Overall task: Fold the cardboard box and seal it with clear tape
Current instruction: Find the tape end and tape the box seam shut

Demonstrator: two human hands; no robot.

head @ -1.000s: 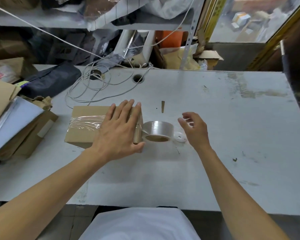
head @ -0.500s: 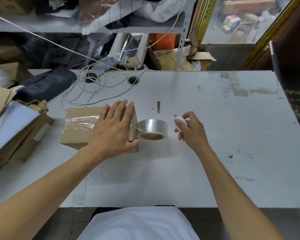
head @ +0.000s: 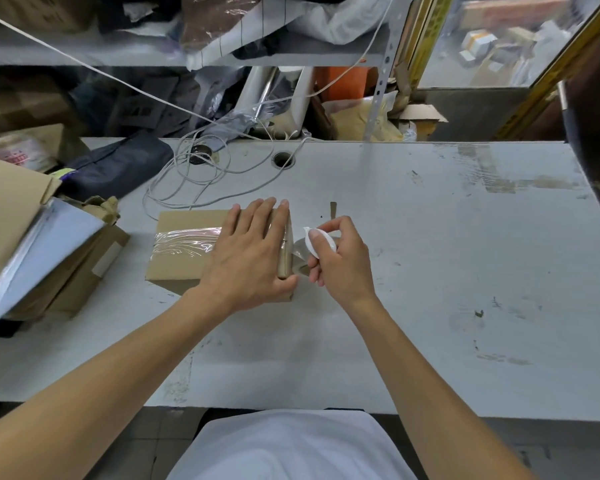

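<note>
A: Start at the far left. What sits out past the left hand?

B: A heap of flat cardboard (head: 11, 202) with white sheets (head: 45, 251) over a carton, well to the left of that hand. Beyond it lies a dark bag (head: 118, 164), and a loop of grey cable (head: 187, 178) rests on the table (head: 465, 271) just past the fingertips.

A: And the box?

B: The box (head: 184, 251) lies directly under the left hand (head: 250, 258), closed, with a band of clear tape (head: 184, 242) across its top, showing to the left of the knuckles.

A: How does that hand lie?

B: Flat, palm down, fingers straight and close together, pressing on the right end of the box top. The thumb runs along the near right corner.

A: What is between the two hands?

B: The tape roll (head: 300, 251), mostly hidden. A sliver of it shows in the gap, just beside the box's right end and under the right hand's fingers. I cannot tell whether it touches the box.

A: The right hand?

B: The right hand (head: 340, 261) is curled, pinching a small white cutter (head: 321, 242) between thumb and fingers, held over the roll, close to the left hand's fingertips.

A: Anything further right?

B: A small brown scrap (head: 333, 210) lies on the table just beyond the right hand. To the right of that hand the white tabletop is scuffed and stained.
</note>
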